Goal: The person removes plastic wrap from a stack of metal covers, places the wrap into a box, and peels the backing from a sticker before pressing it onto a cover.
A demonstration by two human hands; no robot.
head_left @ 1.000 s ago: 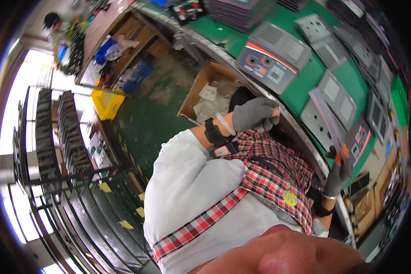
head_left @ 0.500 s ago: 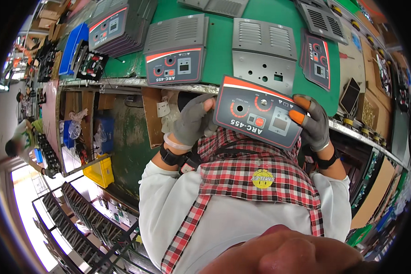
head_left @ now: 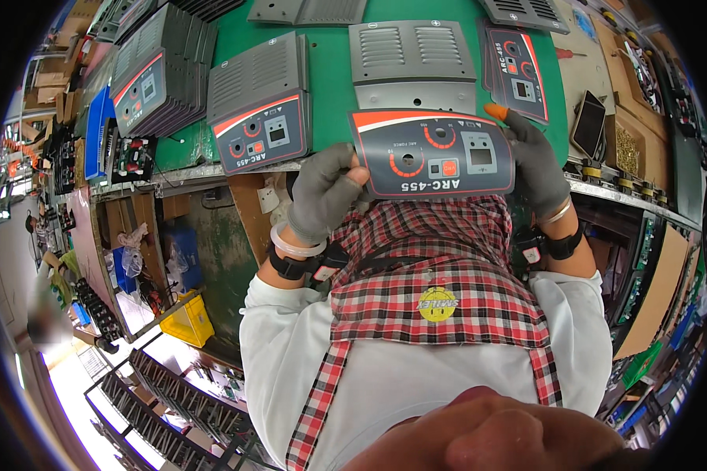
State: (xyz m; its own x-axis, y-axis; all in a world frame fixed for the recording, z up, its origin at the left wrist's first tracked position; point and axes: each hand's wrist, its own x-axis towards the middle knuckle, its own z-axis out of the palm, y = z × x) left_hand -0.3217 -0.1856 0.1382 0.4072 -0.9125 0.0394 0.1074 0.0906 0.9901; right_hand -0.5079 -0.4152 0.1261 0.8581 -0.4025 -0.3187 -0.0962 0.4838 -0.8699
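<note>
A dark grey control-panel label sheet (head_left: pixel 440 174) with a red and white stripe is held up in front of my apron, slightly curved. My left hand (head_left: pixel 326 192), in a grey fingerless glove, pinches its left edge with thumb and fingers. At the right edge, my right hand (head_left: pixel 536 161) grips the sheet, partly behind it; its orange-tipped index finger points outward. Just beyond the sheet lies a bare grey louvred metal panel (head_left: pixel 416 56), its lower part hidden. To the left are louvred panels with the same label attached (head_left: pixel 251 90).
A taller stack of labelled panels (head_left: pixel 153 86) stands at the far left, beside a blue bin (head_left: pixel 98 129). Another labelled panel (head_left: pixel 518 74) lies right on the green mat. Further right are a phone-like dark device (head_left: pixel 589 125) and a screwdriver (head_left: pixel 571 54). A yellow crate (head_left: pixel 187 322) sits below, left.
The label sheet has turned from tilted to nearly level and moved slightly away from me, over the bare panel's lower part. My right index finger has lifted off its face.
</note>
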